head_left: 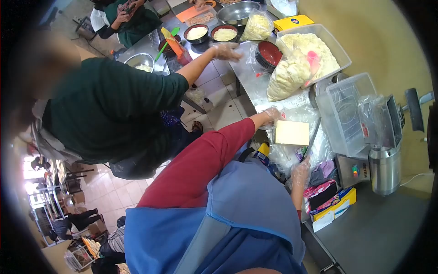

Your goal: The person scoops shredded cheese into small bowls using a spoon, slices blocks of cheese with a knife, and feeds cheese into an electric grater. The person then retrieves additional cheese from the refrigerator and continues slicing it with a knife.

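Observation:
A pale yellow block (292,133), perhaps cheese or butter, lies on clear plastic over the metal table. My left hand (272,115), in a clear plastic glove, is at the block's upper left corner; its fingers are too small to make out. My right hand (300,171), also gloved, is closed around the lower end of a long knife (313,137), whose blade points up beside the block's right side. Above the block stands a clear bag of pale shredded food (288,75), next to a plastic tub (344,57) full of the same.
A co-worker in dark green (114,105) reaches a gloved hand over the table from the left. Dark bowls (269,54) stand near it. At the right are an empty clear bin (346,109), a steel machine (385,169) and a yellow box (335,208).

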`<move>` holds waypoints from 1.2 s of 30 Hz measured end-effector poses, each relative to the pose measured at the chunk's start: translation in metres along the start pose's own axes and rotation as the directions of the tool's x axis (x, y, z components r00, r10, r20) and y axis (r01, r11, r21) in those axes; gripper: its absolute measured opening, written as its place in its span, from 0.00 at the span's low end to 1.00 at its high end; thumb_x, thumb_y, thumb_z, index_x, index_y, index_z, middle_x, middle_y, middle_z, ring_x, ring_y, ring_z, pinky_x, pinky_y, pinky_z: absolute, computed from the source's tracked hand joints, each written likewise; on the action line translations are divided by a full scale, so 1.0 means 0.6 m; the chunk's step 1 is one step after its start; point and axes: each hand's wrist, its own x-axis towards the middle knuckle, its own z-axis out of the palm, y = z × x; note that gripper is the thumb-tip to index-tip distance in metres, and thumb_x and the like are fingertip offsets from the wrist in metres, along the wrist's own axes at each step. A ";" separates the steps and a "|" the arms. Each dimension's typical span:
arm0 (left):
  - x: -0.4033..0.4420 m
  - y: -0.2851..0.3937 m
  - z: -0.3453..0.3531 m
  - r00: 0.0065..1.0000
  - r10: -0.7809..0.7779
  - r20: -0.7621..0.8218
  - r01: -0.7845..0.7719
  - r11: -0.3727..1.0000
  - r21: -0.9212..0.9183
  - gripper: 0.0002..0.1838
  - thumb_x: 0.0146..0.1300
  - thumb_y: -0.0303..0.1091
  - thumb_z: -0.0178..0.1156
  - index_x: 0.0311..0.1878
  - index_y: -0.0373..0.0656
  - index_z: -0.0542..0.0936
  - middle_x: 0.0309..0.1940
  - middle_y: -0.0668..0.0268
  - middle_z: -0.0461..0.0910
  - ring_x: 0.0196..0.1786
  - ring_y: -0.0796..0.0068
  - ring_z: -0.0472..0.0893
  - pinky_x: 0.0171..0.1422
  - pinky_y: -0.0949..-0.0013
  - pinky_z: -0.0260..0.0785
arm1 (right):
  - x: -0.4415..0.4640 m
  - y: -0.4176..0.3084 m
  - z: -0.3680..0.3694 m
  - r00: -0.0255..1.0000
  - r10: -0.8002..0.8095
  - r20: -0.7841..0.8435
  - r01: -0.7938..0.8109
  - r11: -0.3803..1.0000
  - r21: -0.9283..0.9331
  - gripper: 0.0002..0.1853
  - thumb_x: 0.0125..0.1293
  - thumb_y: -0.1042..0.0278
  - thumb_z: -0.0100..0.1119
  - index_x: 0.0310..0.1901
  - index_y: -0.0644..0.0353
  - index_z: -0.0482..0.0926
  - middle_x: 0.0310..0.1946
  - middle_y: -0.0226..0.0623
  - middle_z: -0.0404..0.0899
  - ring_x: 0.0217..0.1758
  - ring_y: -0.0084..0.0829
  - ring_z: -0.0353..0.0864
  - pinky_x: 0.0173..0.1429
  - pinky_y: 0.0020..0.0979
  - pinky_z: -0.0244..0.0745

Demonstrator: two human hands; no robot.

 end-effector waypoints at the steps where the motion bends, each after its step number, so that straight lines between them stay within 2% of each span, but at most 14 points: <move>1: 0.006 -0.006 0.002 1.000 0.008 -0.003 -0.008 1.000 -0.011 0.18 0.50 0.46 0.72 0.29 0.37 0.85 0.27 0.60 0.83 0.28 0.69 0.78 0.33 0.63 0.70 | -0.002 -0.004 -0.007 1.000 -0.008 -0.004 0.008 1.000 -0.011 0.37 0.57 0.74 0.48 0.70 0.71 0.53 0.45 0.65 0.74 0.46 0.58 0.78 0.54 0.48 0.73; 7: -0.057 0.034 -0.004 0.993 -0.062 -0.105 0.040 0.980 -0.196 0.18 0.49 0.43 0.74 0.30 0.36 0.85 0.26 0.64 0.81 0.27 0.76 0.75 0.31 0.64 0.69 | -0.001 -0.011 -0.012 1.000 0.013 0.026 -0.012 0.998 -0.056 0.41 0.54 0.72 0.54 0.70 0.72 0.53 0.44 0.62 0.74 0.46 0.57 0.77 0.54 0.45 0.74; 10: -0.039 0.031 0.000 0.998 0.046 -0.031 -0.047 0.998 -0.047 0.18 0.52 0.44 0.69 0.34 0.36 0.85 0.29 0.59 0.84 0.29 0.70 0.81 0.35 0.62 0.72 | 0.006 0.004 -0.001 0.999 0.021 0.031 -0.019 0.997 -0.075 0.43 0.53 0.71 0.58 0.70 0.73 0.52 0.45 0.62 0.75 0.47 0.55 0.78 0.54 0.44 0.74; 11: -0.028 0.028 0.003 0.984 0.172 -0.053 -0.131 0.887 0.442 0.17 0.54 0.44 0.65 0.35 0.38 0.85 0.31 0.57 0.84 0.32 0.65 0.83 0.38 0.60 0.73 | 0.007 0.007 0.002 0.999 0.012 0.035 -0.009 0.996 -0.086 0.43 0.53 0.70 0.58 0.70 0.73 0.51 0.45 0.62 0.74 0.47 0.55 0.78 0.54 0.44 0.74; 12: -0.018 0.023 0.004 0.956 0.292 -0.016 -0.154 0.550 0.821 0.16 0.55 0.45 0.62 0.36 0.40 0.86 0.33 0.54 0.85 0.35 0.60 0.85 0.41 0.58 0.75 | 0.009 0.010 0.007 0.999 0.000 0.042 0.004 0.995 -0.095 0.44 0.53 0.70 0.58 0.71 0.73 0.50 0.45 0.63 0.74 0.47 0.55 0.78 0.55 0.44 0.74; 15: -0.097 0.090 0.019 0.870 0.492 -0.008 -0.325 0.587 0.741 0.14 0.55 0.38 0.58 0.33 0.35 0.84 0.33 0.46 0.82 0.37 0.47 0.83 0.43 0.55 0.75 | 0.012 0.016 0.018 1.000 -0.019 0.023 0.021 0.997 -0.077 0.45 0.53 0.71 0.57 0.71 0.73 0.48 0.45 0.63 0.75 0.46 0.55 0.79 0.54 0.45 0.74; 20: -0.095 0.035 0.032 0.836 0.548 -0.028 -0.325 0.535 0.780 0.15 0.58 0.40 0.55 0.40 0.38 0.81 0.41 0.50 0.81 0.43 0.50 0.81 0.51 0.54 0.73 | 0.009 -0.014 -0.006 1.000 0.018 0.022 -0.016 0.996 -0.089 0.44 0.54 0.73 0.54 0.72 0.72 0.47 0.44 0.63 0.75 0.45 0.56 0.79 0.54 0.45 0.74; 23: -0.094 0.013 0.042 0.870 0.483 -0.099 -0.274 0.640 0.718 0.15 0.62 0.40 0.53 0.44 0.39 0.80 0.43 0.51 0.81 0.44 0.49 0.81 0.50 0.54 0.73 | 0.001 -0.018 -0.006 0.999 0.045 0.015 -0.044 0.995 -0.093 0.42 0.55 0.74 0.52 0.72 0.71 0.48 0.44 0.64 0.75 0.45 0.57 0.79 0.53 0.46 0.74; 25: -0.042 -0.028 0.032 0.780 0.624 0.046 -0.378 0.412 0.829 0.16 0.63 0.40 0.52 0.42 0.38 0.80 0.41 0.51 0.82 0.42 0.48 0.81 0.48 0.57 0.73 | 0.007 -0.024 -0.008 0.998 0.063 0.010 -0.062 0.994 -0.093 0.41 0.55 0.75 0.51 0.72 0.70 0.48 0.44 0.64 0.75 0.44 0.57 0.79 0.53 0.46 0.75; 27: -0.028 -0.016 0.032 0.900 0.436 -0.027 -0.244 0.552 0.797 0.15 0.63 0.39 0.53 0.41 0.39 0.83 0.37 0.52 0.83 0.41 0.52 0.83 0.46 0.60 0.74 | 0.004 -0.026 -0.016 0.993 0.097 0.067 -0.094 0.994 -0.054 0.39 0.56 0.76 0.50 0.71 0.71 0.51 0.45 0.63 0.75 0.45 0.57 0.79 0.53 0.47 0.75; 29: -0.059 0.007 0.019 0.920 0.392 -0.016 -0.310 0.751 0.583 0.15 0.63 0.39 0.54 0.41 0.40 0.85 0.33 0.53 0.84 0.38 0.60 0.85 0.43 0.63 0.75 | 0.004 -0.016 -0.011 0.993 0.097 0.063 -0.096 0.995 -0.017 0.37 0.57 0.78 0.49 0.70 0.71 0.53 0.46 0.63 0.75 0.46 0.59 0.79 0.54 0.47 0.74; 32: -0.078 0.033 0.007 0.961 0.276 -0.029 -0.236 0.867 0.438 0.17 0.64 0.39 0.52 0.41 0.36 0.85 0.31 0.54 0.84 0.33 0.68 0.82 0.40 0.65 0.73 | -0.007 -0.005 -0.020 0.998 0.008 -0.062 -0.003 0.996 0.084 0.34 0.57 0.79 0.48 0.68 0.71 0.56 0.45 0.66 0.75 0.48 0.59 0.78 0.55 0.47 0.73; 34: -0.105 0.057 0.005 0.989 0.143 -0.039 -0.138 0.985 0.100 0.18 0.65 0.36 0.49 0.39 0.33 0.84 0.29 0.57 0.83 0.28 0.71 0.78 0.35 0.67 0.70 | -0.019 -0.004 -0.046 0.996 0.040 -0.079 -0.030 0.991 0.132 0.33 0.57 0.79 0.47 0.68 0.71 0.57 0.46 0.67 0.75 0.48 0.59 0.78 0.55 0.46 0.73; 36: -0.118 0.085 0.003 0.995 0.064 -0.079 -0.060 0.997 0.053 0.17 0.64 0.34 0.48 0.38 0.33 0.84 0.29 0.58 0.82 0.28 0.71 0.77 0.34 0.67 0.69 | -0.034 -0.030 -0.091 0.991 0.111 -0.072 -0.100 0.985 0.144 0.30 0.57 0.77 0.49 0.64 0.70 0.64 0.44 0.66 0.77 0.47 0.58 0.78 0.55 0.47 0.72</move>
